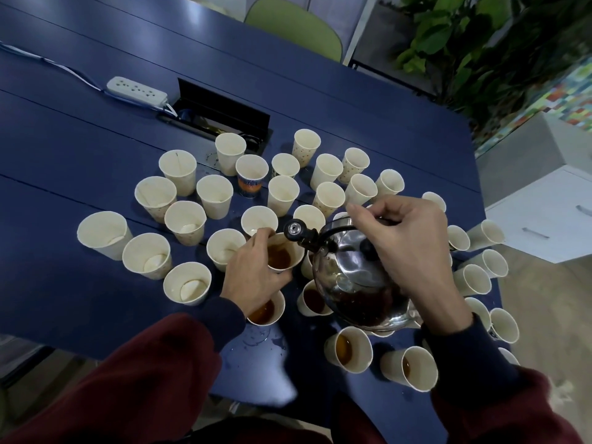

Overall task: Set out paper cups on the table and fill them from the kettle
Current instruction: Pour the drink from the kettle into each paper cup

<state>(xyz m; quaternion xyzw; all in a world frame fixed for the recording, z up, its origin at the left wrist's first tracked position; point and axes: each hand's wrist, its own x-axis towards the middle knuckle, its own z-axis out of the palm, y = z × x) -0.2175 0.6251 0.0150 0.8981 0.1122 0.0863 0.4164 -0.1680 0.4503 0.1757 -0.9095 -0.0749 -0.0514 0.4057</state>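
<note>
Several cream paper cups stand on the dark blue table (80, 129). My right hand (413, 248) grips the handle of a shiny steel kettle (355, 283), tilted with its black spout (298, 233) over a cup (283, 253) that holds brown liquid. My left hand (253, 277) holds that cup by its side. Nearer me, several cups hold brown liquid, among them one (267, 310) under my left wrist, one (349, 347) and one (411, 368). Farther cups such as one (147, 254) look empty.
A white power strip (137, 91) and an open cable box (221, 113) lie at the table's back left. Water is spilled at the near edge (256, 347). A green chair (294, 27), plants (464, 43) and a white cabinet (544, 216) stand beyond the table.
</note>
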